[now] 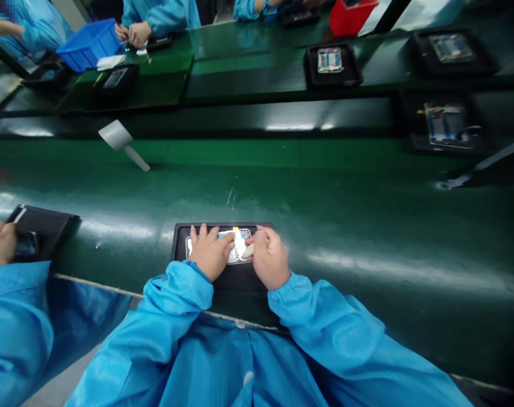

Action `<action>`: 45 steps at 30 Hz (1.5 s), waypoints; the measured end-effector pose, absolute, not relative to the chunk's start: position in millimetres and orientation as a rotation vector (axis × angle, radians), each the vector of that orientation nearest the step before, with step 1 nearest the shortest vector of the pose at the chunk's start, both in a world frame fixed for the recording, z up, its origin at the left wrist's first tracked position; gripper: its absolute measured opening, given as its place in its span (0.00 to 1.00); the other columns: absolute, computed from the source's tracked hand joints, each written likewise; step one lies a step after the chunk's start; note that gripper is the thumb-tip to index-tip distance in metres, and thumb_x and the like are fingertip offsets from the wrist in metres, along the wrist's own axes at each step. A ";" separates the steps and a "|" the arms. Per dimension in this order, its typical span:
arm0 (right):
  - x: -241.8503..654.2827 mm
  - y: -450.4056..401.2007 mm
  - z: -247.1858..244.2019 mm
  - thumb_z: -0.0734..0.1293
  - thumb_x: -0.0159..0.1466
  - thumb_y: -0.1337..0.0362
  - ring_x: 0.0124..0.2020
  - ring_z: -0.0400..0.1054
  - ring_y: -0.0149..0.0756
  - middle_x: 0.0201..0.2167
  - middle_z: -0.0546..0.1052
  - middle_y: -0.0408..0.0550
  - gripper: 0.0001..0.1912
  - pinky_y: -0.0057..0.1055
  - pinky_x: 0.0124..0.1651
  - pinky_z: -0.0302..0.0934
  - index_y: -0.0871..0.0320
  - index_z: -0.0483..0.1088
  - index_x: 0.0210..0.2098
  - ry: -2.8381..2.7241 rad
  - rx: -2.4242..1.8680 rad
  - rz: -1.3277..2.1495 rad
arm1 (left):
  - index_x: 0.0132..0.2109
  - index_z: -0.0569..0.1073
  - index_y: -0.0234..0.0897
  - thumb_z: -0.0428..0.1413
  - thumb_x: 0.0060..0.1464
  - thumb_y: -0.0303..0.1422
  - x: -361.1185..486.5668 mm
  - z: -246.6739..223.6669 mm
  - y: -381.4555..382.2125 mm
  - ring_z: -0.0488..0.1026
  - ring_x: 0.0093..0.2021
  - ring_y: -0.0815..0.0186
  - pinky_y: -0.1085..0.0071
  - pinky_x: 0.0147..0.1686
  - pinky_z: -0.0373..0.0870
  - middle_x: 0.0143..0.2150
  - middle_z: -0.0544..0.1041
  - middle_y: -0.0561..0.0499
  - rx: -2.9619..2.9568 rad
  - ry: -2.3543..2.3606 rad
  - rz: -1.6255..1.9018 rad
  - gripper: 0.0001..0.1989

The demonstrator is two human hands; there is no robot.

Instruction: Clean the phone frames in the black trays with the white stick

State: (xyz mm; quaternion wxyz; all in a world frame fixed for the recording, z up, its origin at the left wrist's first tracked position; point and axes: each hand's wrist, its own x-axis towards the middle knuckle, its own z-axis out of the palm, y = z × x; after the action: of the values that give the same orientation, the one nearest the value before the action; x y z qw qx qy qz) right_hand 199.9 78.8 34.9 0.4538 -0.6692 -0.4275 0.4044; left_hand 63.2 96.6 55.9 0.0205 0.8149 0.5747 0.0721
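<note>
Head view: open phone chassis [235,244] in black tray [180,234]; left hand [210,253] fingers flat on it, right hand [268,259] pinching small tool.

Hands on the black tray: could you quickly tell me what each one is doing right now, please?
Left hand: open, fingers resting on the phone frame.
Right hand: closed on a small pale tool.

I see a glossy dark green belt [345,226], black tray [180,237], my bright blue sleeves [176,294], a blue bin [91,42], a red bin [350,17], a pale grey paddle [121,141].
</note>
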 end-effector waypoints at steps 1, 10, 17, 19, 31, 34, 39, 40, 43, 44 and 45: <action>199.7 78.8 34.5 0.54 0.60 0.51 0.29 0.69 0.36 0.30 0.74 0.49 0.20 0.34 0.33 0.65 0.59 0.64 0.43 -1.057 -1.655 1.000 | 0.43 0.73 0.48 0.51 0.51 0.37 62.5 52.4 99.4 0.62 0.51 0.47 0.38 0.48 0.51 0.44 0.71 0.46 2.516 1.750 0.207 0.12; 200.7 80.6 38.9 0.54 0.60 0.51 0.30 0.70 0.37 0.29 0.75 0.47 0.19 0.35 0.36 0.65 0.57 0.65 0.42 -1.093 -1.643 1.071 | 0.30 0.75 0.41 0.53 0.47 0.30 54.3 50.7 107.3 0.59 0.54 0.47 0.39 0.50 0.51 0.44 0.72 0.49 2.328 1.688 0.212 0.06; 200.7 91.9 40.9 0.54 0.60 0.50 0.30 0.70 0.36 0.29 0.74 0.47 0.21 0.35 0.35 0.65 0.59 0.64 0.42 -1.087 -1.593 1.065 | 0.37 0.75 0.44 0.51 0.51 0.35 56.6 42.7 99.1 0.60 0.54 0.49 0.40 0.51 0.51 0.44 0.73 0.49 2.395 1.697 0.312 0.08; 198.3 97.2 40.4 0.54 0.61 0.51 0.31 0.70 0.36 0.29 0.74 0.47 0.20 0.35 0.36 0.64 0.59 0.64 0.42 -1.081 -1.563 1.003 | 0.40 0.74 0.45 0.50 0.53 0.35 57.3 40.8 96.1 0.60 0.54 0.49 0.41 0.51 0.52 0.45 0.73 0.48 2.467 1.699 0.323 0.10; 193.3 100.9 28.1 0.55 0.61 0.57 0.33 0.70 0.34 0.31 0.75 0.47 0.14 0.33 0.37 0.65 0.57 0.63 0.42 -1.278 -1.484 0.701 | 0.43 0.73 0.42 0.48 0.54 0.34 63.1 41.9 91.5 0.62 0.52 0.47 0.42 0.52 0.52 0.45 0.72 0.46 2.584 1.726 0.229 0.12; 192.6 102.2 26.6 0.56 0.61 0.58 0.32 0.70 0.34 0.30 0.76 0.46 0.12 0.33 0.35 0.65 0.56 0.63 0.41 -1.286 -1.467 0.643 | 0.43 0.73 0.43 0.48 0.54 0.34 63.6 42.2 90.9 0.62 0.53 0.48 0.43 0.53 0.51 0.46 0.72 0.46 2.575 1.730 0.215 0.12; 191.9 103.6 27.2 0.56 0.61 0.59 0.32 0.71 0.34 0.29 0.76 0.46 0.11 0.32 0.35 0.65 0.56 0.63 0.40 -1.318 -1.462 0.593 | 0.43 0.73 0.43 0.47 0.55 0.34 63.1 42.1 90.4 0.61 0.53 0.48 0.44 0.53 0.51 0.46 0.72 0.47 2.547 1.725 0.231 0.12; 192.0 103.5 27.5 0.56 0.61 0.59 0.31 0.71 0.34 0.28 0.76 0.46 0.11 0.32 0.34 0.65 0.56 0.63 0.40 -1.313 -1.468 0.595 | 0.42 0.73 0.44 0.47 0.55 0.34 63.1 41.8 90.3 0.61 0.53 0.49 0.44 0.53 0.50 0.46 0.72 0.48 2.539 1.724 0.234 0.12; 192.6 103.0 27.8 0.55 0.62 0.59 0.30 0.71 0.34 0.28 0.76 0.46 0.12 0.32 0.34 0.65 0.57 0.63 0.40 -1.300 -1.477 0.592 | 0.42 0.73 0.44 0.47 0.55 0.34 63.4 41.0 90.2 0.60 0.54 0.49 0.43 0.53 0.49 0.45 0.71 0.48 2.523 1.724 0.243 0.12; 192.9 102.8 27.6 0.55 0.62 0.59 0.30 0.71 0.34 0.28 0.76 0.46 0.12 0.32 0.34 0.65 0.57 0.63 0.40 -1.304 -1.477 0.585 | 0.42 0.73 0.44 0.47 0.55 0.34 63.6 40.9 90.1 0.60 0.54 0.49 0.44 0.54 0.49 0.45 0.71 0.48 2.519 1.725 0.245 0.12; 193.2 102.6 27.5 0.55 0.62 0.60 0.30 0.71 0.34 0.28 0.76 0.46 0.12 0.32 0.34 0.65 0.57 0.63 0.40 -1.309 -1.478 0.577 | 0.42 0.73 0.44 0.47 0.55 0.34 63.8 40.9 90.0 0.60 0.54 0.49 0.44 0.54 0.49 0.45 0.71 0.48 2.516 1.723 0.245 0.12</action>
State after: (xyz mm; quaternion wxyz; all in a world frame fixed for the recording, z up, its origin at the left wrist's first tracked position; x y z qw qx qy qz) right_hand 193.2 102.6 27.5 0.5161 -0.6153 -0.5452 0.2404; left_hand 63.8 90.0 40.9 0.0412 0.8216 0.5629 0.0801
